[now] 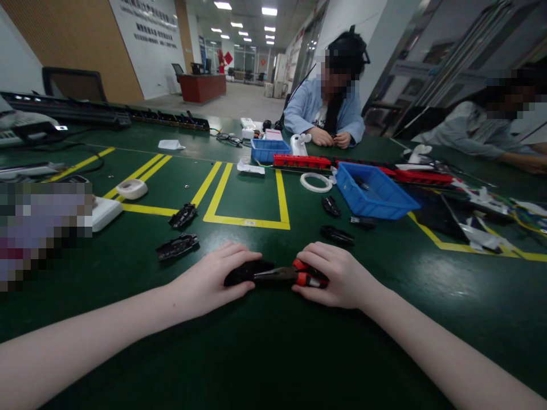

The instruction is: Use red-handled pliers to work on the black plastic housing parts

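Observation:
My left hand [226,270] is closed around a black plastic part [243,273], low over the green table. My right hand [337,276] grips the red-and-black handles of long-nose pliers [280,274]. The pliers' jaws point left, and their tip meets the right end of the black part; whether it bites on it I cannot tell. Beyond my left hand lie two similar black plastic pieces, one nearer [177,247] and one farther [183,216]. Several more dark pieces lie beyond my right hand, among them a long one [337,234] and a small one [330,206].
A blue bin [376,199] with dark items stands to the right, beside a white tape ring [316,182]. Farther back are a smaller blue bin [270,151] and a red strip [302,162]. A cream tape roll [132,188] lies left. Two people sit across the table.

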`<action>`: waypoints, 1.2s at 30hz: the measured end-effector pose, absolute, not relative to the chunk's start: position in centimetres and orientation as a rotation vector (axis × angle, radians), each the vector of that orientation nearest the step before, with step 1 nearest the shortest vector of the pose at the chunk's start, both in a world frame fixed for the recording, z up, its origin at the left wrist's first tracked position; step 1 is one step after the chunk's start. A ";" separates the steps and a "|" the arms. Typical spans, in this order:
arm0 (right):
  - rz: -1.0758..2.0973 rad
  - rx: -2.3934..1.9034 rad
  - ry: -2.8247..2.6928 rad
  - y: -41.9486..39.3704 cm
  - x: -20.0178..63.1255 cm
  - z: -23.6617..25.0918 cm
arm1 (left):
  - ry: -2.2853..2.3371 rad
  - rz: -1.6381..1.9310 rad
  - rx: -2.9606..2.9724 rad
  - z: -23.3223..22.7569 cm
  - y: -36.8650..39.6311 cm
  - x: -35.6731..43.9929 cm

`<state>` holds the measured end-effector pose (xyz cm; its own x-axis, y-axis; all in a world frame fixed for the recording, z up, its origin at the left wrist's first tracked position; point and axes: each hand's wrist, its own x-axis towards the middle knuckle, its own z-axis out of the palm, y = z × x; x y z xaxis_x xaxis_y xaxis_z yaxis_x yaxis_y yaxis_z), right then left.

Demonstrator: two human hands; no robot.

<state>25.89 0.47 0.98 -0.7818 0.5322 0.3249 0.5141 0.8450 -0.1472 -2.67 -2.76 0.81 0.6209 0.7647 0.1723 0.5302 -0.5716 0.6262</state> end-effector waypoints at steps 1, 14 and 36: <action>0.061 -0.782 -2.667 0.5 25.9 1.0 | 1.024 0.580 2.316 0.8 -2.7 -2.7; 0.068 -0.834 -2.640 0.2 25.8 1.2 | 1.110 0.507 2.560 0.5 -2.5 -2.9; 0.157 -0.905 -2.654 -0.1 26.0 1.6 | 1.220 0.295 2.796 0.6 -2.4 -3.0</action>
